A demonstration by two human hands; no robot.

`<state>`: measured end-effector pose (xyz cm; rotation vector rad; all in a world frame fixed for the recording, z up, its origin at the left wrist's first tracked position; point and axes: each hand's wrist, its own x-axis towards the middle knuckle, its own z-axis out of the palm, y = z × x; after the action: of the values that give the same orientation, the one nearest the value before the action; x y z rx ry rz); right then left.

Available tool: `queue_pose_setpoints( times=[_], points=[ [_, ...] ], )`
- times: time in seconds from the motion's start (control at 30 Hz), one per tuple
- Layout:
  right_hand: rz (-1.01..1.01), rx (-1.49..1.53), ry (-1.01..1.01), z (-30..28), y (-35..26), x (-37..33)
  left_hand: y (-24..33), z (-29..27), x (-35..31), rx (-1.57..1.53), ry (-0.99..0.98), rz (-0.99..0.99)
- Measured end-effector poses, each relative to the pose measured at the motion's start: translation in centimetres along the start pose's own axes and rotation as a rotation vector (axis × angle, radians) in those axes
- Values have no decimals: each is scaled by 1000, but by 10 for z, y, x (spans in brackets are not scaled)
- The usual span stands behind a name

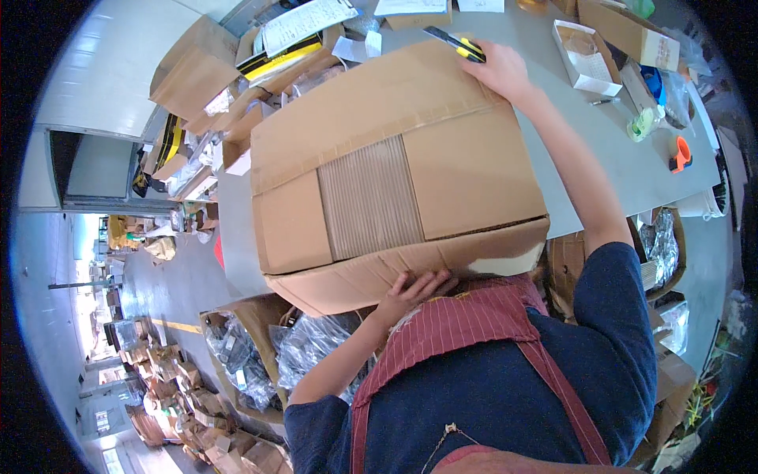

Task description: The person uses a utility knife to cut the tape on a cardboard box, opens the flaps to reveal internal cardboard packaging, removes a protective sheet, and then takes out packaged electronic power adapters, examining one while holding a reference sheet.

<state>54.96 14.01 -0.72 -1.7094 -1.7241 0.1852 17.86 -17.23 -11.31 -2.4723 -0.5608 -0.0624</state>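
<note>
A large brown cardboard box (474, 174) sits at the front edge of the grey table, tilted toward me. Between its two lighter top panels shows a strip of bare corrugated card (371, 197). At the box's far right corner my right hand (501, 71) is closed around a black and yellow utility knife (467, 50), whose end points left over the far edge. My left hand (412, 291) presses against the near side of the box, low down, with its fingers spread and nothing in them.
On the grey table (639, 182) to the right are an orange tape dispenser (680, 155) and a shallow white box (588, 59). Opened cartons (189, 71) crowd the far left. Below the near edge stand cartons of plastic-wrapped items (237, 363). Boxes (174, 379) cover the floor at left.
</note>
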Motion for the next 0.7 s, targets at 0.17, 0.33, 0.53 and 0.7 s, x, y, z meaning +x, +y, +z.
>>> queue_pose_setpoints(
  times=[0.17, 0.33, 0.53, 0.7],
  points=[
    [-69, -7, -93, -5, 8, -2, -102, -50, -22, -522, -372, 371],
    [-380, 1, -297, -34, -7, -19, -205, -100, -48, -534, -257, 203],
    [-561, -85, -434, -61, -24, -28, -302, -36, -31, -375, -137, -378],
    [-865, -423, -294, -64, -33, -26, -345, 28, -15, -351, -306, -516]
  ],
)
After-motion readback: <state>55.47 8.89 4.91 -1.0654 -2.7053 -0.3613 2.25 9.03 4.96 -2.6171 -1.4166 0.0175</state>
